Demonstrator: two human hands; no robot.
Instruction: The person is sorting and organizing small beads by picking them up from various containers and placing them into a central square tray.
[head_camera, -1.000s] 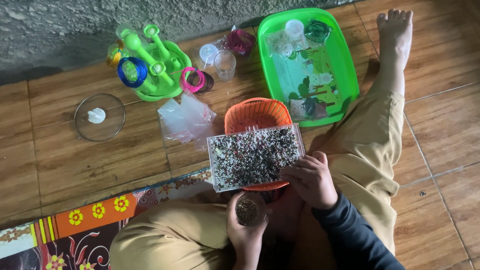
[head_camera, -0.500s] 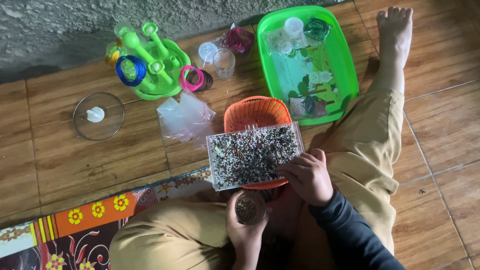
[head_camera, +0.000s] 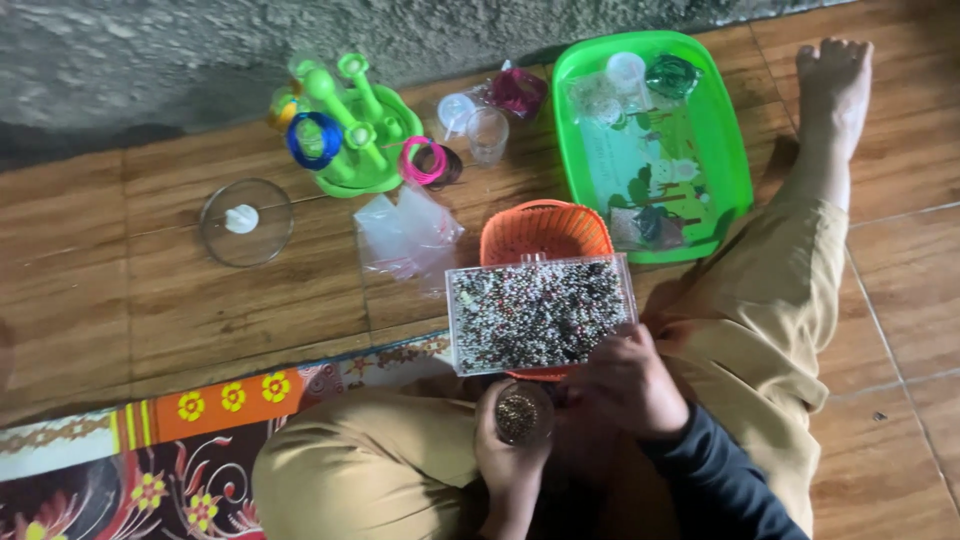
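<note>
Head view: we see the person sitting on a tiled floor (head_camera: 130, 300), legs in tan trousers, one bare foot (head_camera: 832, 80) stretched out on the right.

The left hand (head_camera: 510, 455) is wrapped around a small round cup (head_camera: 520, 413) holding tiny beads, fingers closed on its sides, just below the near edge of a clear rectangular box (head_camera: 540, 313).

The box is packed with mixed small beads and sits over an orange basket (head_camera: 545, 232). The right hand (head_camera: 628, 385) grips the box's near right corner, fingers curled on it.

A green tray (head_camera: 735, 170) lies beyond the basket, right of centre, with small clear containers and wire coils in it. Clear plastic bags (head_camera: 408, 232) lie left of the basket.

Farther left, by the wall, a green stand (head_camera: 362, 130) carries blue and pink wire rings. A round glass lid (head_camera: 246, 221) lies well apart on the left. A patterned mat (head_camera: 150, 450) runs under the left knee.
</note>
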